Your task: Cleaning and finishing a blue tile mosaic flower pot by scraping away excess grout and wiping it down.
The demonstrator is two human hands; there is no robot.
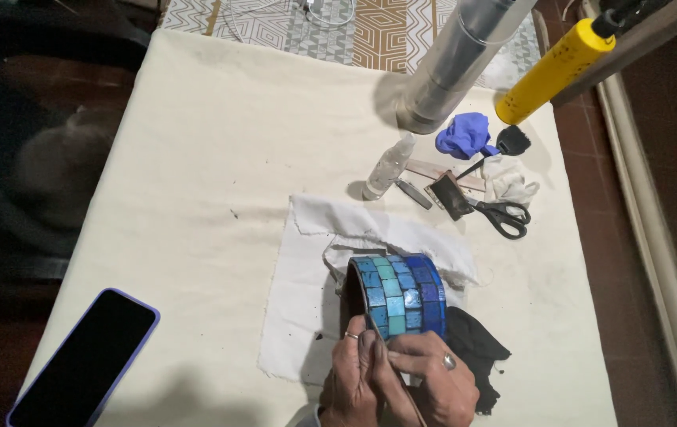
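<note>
- Fingers first: left hand point(352, 372) and right hand point(433, 379) are both pinched onto the near edge of a blue mosaic ring point(396, 292), with a thin stick-like tool point(394, 372) running between them. Can't tell which hand actually holds it.
- Ring sits on its side on a white cloth point(307, 316), low and centre on the worktop point(196, 158), with a black rag point(473, 348) touching it on the right.
- My take on doing this bit well: keep the ring braced against the cloth so it can't roll, and work the tool lightly along the tile joints rather than across the glass.
- Further out: scissors point(504, 215), a small clear bottle point(390, 168), a brush point(504, 146), a blue glove point(465, 134), and a tall grey cylinder point(453, 67) at the back.
- Yellow bottle point(556, 71) top right, and a phone point(85, 360) bottom left, well apart from the work.
</note>
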